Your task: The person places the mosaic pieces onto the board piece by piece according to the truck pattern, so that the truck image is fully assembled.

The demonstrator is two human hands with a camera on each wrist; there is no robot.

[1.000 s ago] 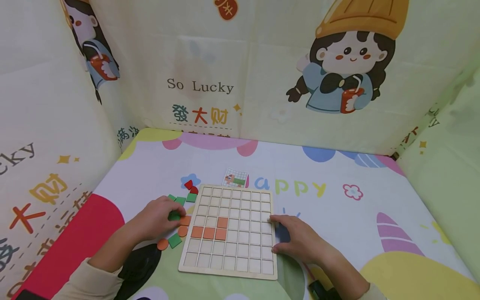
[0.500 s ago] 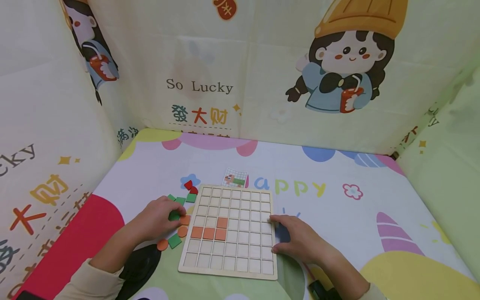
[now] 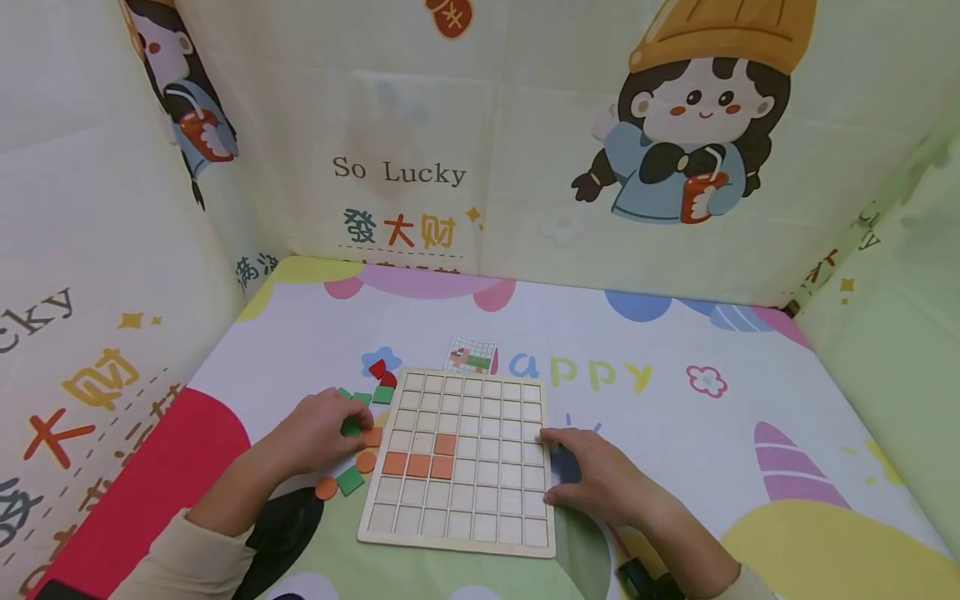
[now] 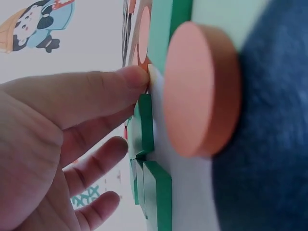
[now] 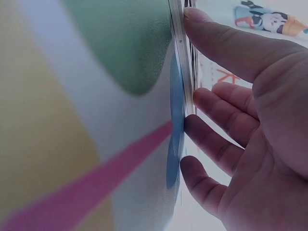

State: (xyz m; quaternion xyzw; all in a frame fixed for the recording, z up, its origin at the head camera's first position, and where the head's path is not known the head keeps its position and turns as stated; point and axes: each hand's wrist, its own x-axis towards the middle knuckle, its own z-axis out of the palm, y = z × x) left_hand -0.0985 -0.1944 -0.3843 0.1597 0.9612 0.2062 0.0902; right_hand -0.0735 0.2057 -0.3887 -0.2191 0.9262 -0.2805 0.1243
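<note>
A wooden grid board (image 3: 491, 479) lies in the middle of the table, with several orange square tiles (image 3: 418, 466) in its cells. At its left edge my left hand (image 3: 322, 433) pinches an orange square tile (image 3: 372, 436) between thumb and index finger; the other fingers hang loosely, as the left wrist view shows. Around that hand lie green tiles (image 3: 350, 481) and orange round pieces (image 3: 326, 488). My right hand (image 3: 592, 475) rests against the board's right edge, thumb and fingertips touching the rim (image 5: 180, 43), fingers relaxed.
Behind the board lies a small printed pattern card (image 3: 471, 356). Two red pieces (image 3: 378, 369) sit at its far left corner. A black object (image 3: 285, 533) lies under the left forearm, and a dark device with a cable (image 3: 636, 577) near the right forearm. Printed cloth walls surround the table.
My left hand and the orange square tile have shifted very slightly up and to the right. The right hand and the board stay where they were.
</note>
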